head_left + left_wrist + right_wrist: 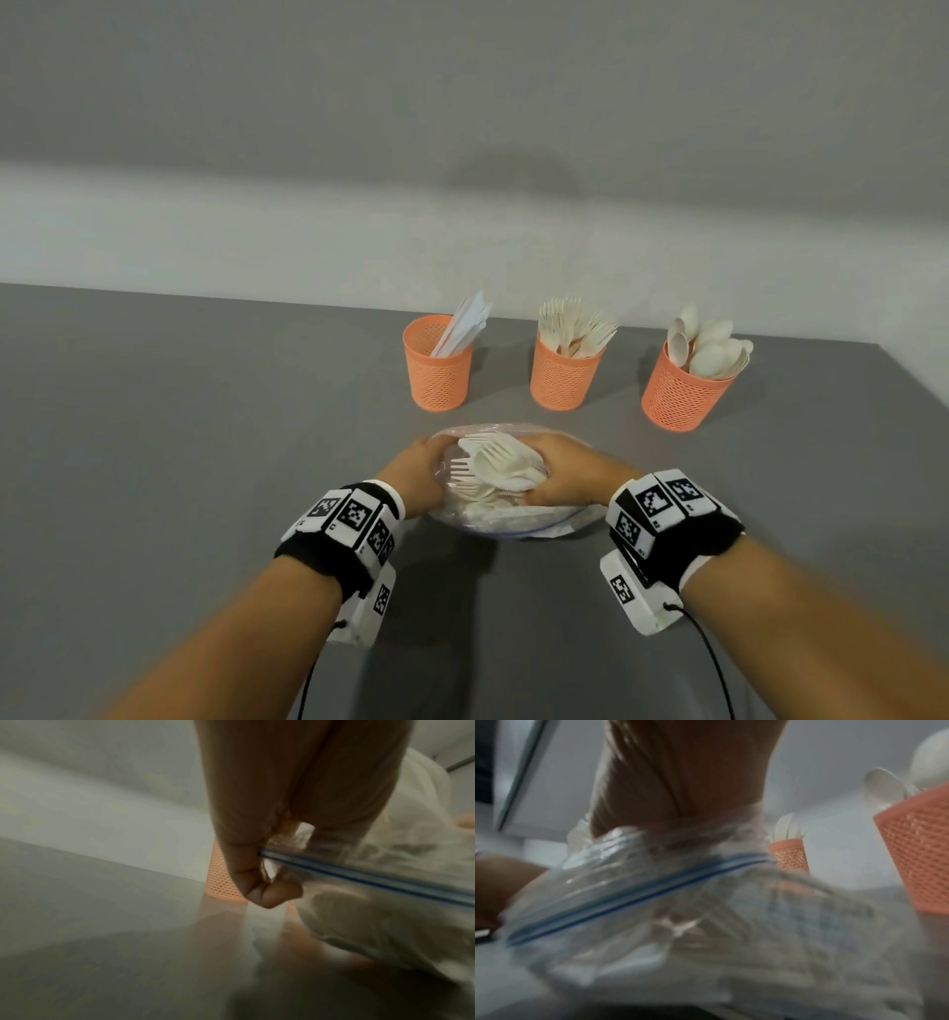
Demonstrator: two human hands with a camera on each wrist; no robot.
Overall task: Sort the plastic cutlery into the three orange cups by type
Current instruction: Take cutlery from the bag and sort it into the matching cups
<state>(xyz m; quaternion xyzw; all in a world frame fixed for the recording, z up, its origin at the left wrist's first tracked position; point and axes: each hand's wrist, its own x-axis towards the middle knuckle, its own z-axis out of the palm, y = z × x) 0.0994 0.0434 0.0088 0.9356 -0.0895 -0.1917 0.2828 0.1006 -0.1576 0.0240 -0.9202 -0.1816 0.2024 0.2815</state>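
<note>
Three orange mesh cups stand in a row at the back: the left cup (439, 367) holds knives, the middle cup (564, 375) forks, the right cup (680, 393) spoons. In front of them lies a clear zip bag (518, 521) of white cutlery (500, 462). My left hand (418, 475) pinches the bag's left rim, its fingers (257, 882) curled on the blue zip strip (372, 878). My right hand (565, 475) is in the bag's mouth, curled round a bundle of forks and spoons. In the right wrist view the bag (628, 902) hides the fingertips.
The grey table (179, 437) stretches wide to the left and ends at a pale wall behind the cups. Its right edge runs close past the spoon cup (916, 852). The fork cup (790, 856) stands just beyond the bag.
</note>
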